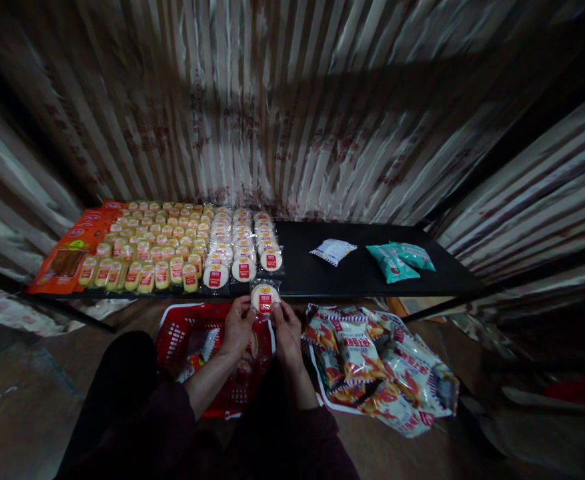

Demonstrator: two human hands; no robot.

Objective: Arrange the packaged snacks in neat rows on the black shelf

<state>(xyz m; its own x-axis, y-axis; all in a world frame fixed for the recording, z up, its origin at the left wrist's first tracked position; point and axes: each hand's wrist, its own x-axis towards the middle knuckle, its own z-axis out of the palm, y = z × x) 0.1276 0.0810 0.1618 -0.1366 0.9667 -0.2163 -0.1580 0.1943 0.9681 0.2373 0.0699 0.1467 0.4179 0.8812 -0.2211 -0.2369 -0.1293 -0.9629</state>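
My left hand (pixel 237 325) and my right hand (pixel 287 328) together pinch one clear-wrapped round cake with a red label (pixel 265 297), held just at the front edge of the black shelf (pixel 332 277). It sits right in front of three rows of the same round cakes (pixel 243 245). Left of those lie several rows of smaller yellow wrapped snacks (pixel 152 247) and orange packets (pixel 75 250). Both hands are closed on the packet's sides.
A red plastic basket (pixel 182 333) with a few packets stands on the floor under my arms. A heap of red-and-white snack bags (pixel 377 373) lies to the right. On the shelf sit a white packet (pixel 333 251) and two teal packets (pixel 401 260). Striped curtains hang behind.
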